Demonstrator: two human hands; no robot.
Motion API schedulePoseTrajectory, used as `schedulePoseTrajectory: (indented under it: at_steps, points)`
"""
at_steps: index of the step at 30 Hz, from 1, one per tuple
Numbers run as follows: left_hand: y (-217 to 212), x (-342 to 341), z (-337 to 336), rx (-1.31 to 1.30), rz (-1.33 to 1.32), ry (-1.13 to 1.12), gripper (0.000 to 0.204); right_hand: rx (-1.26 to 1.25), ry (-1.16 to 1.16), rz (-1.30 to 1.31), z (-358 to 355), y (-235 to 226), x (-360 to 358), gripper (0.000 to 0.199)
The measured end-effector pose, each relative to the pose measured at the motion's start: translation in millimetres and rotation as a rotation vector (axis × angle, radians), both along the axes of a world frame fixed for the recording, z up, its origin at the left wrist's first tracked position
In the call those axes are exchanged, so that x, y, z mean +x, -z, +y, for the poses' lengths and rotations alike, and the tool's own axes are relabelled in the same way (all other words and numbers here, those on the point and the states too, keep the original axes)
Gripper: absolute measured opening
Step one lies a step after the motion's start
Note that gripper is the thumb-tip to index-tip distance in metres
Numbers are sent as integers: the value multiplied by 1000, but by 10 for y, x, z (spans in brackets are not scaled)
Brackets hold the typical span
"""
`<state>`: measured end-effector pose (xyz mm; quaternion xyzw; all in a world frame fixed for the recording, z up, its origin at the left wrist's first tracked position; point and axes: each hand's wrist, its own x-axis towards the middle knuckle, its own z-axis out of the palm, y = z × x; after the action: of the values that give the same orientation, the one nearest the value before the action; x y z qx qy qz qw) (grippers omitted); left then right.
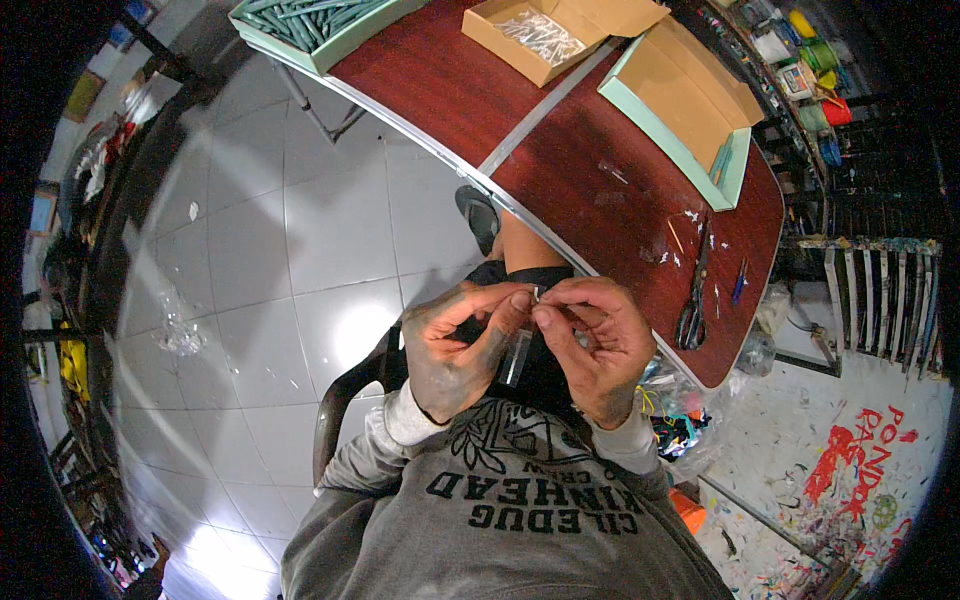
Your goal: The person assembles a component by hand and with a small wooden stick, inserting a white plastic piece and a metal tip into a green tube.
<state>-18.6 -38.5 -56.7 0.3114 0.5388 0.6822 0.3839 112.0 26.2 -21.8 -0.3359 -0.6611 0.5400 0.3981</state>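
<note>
My left hand (462,345) and my right hand (598,345) meet in front of my chest, fingertips pinched together on the top edge of a small clear plastic sleeve (516,355) that hangs down between them. Both hands are smudged dark. What is inside the sleeve cannot be made out. I sit on a dark chair (345,400) beside a red-brown table (590,170).
On the table lie black scissors (692,300), a blue pen (738,283), scraps, an open cardboard box (545,35) with clear packets, a green-rimmed box (690,105) and a tray of green sticks (315,22). A bag of colourful bits (675,415) sits under the table edge. Grey tiled floor to the left.
</note>
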Motion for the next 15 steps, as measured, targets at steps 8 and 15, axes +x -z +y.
schedulePoseTrajectory:
  at_steps: [8, 15]
  points:
    - [-79, -42, 44, 68, 190, -75, 14, 257, -8, -164, 59, -24, -18, 21]
    - [-30, -9, 92, 134, 247, -112, 12, 327, 7, -161, 114, -9, -16, 20]
